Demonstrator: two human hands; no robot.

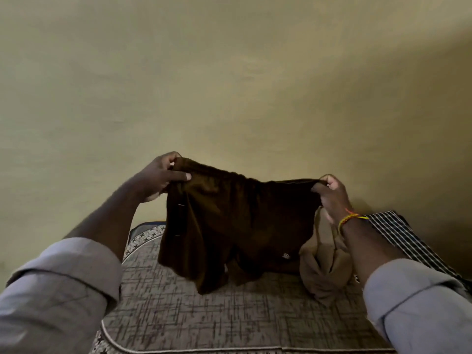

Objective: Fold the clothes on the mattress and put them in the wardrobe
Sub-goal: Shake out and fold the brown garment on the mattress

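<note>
Above the patterned mattress [194, 310], both arms reach forward, grey sleeves rolled. A dark brown garment [229, 226] hangs stretched between the hands, its lower edge touching the mattress. The left hand [158, 178] pinches the upper left corner with fingers curled tight; the right hand [332, 195] likewise grips the right corner.

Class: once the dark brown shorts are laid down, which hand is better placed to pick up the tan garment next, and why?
Probably the right hand. It grips the dark brown shorts almost directly above the tan garment lying on the mattress. The left hand holds the far end, across the shorts.
</note>
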